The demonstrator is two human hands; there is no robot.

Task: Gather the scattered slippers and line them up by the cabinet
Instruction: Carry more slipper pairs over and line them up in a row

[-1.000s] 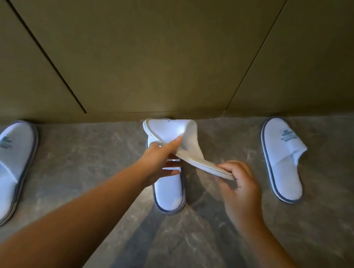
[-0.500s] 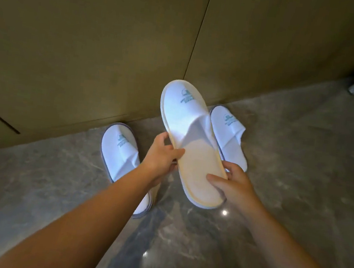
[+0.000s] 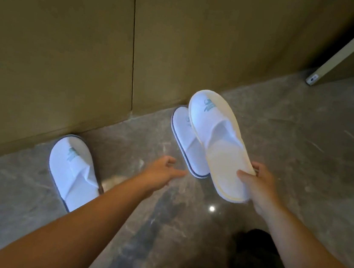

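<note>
right hand pinches heel of cream-edged slipper, raised beside grey-edged slipper at cabinet | left hand empty, fingers relaxed | advice: lower flat, toe to cabinet, edges parallel

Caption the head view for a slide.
Right hand holds a white slipper above the floor, beside two slippers by the cabinet; left hand open.
</note>
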